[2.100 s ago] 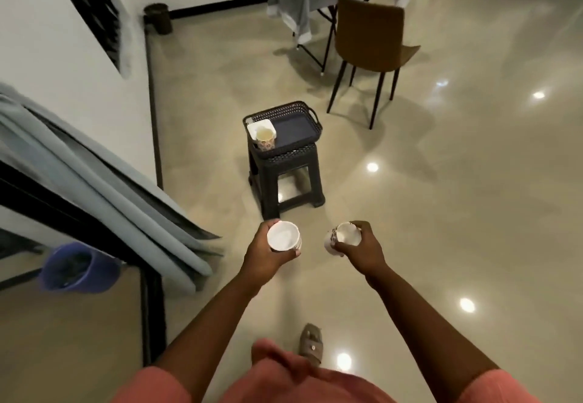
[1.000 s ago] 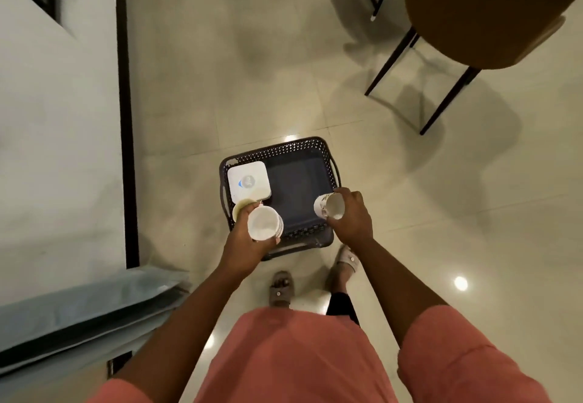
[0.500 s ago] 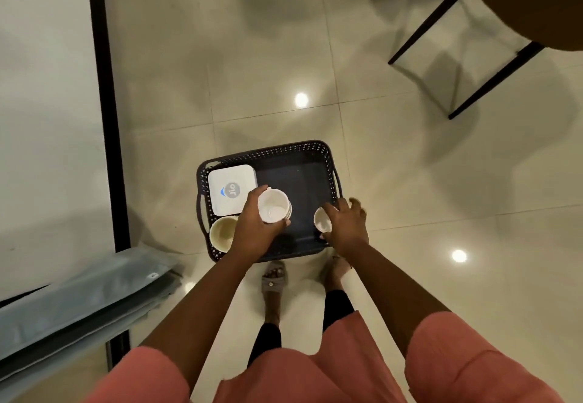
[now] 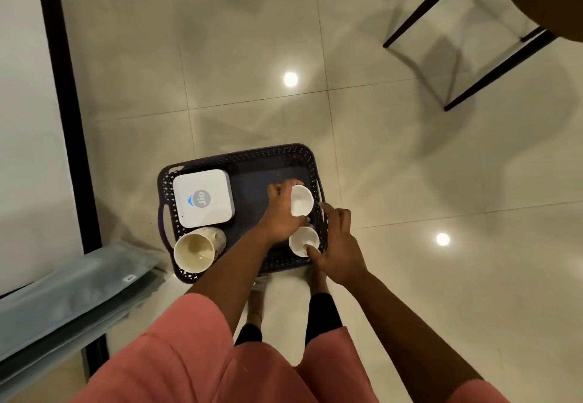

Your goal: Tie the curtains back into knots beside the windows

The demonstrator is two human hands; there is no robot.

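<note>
A person in a loose salmon-pink top (image 4: pixel 176 361) with short sleeves (image 4: pixel 328 368), black leggings (image 4: pixel 323 311), bare forearms.

Dark perforated basket (image 4: pixel 239 156), white cups (image 4: pixel 301 204)

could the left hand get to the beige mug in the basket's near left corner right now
Probably not yet: the left hand holds a white cup. The beige mug stands uncovered in the basket, beside that forearm.

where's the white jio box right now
In the head view the white jio box lies flat in the back-left corner of the dark basket, just behind the cream mug and left of the left hand.
</note>
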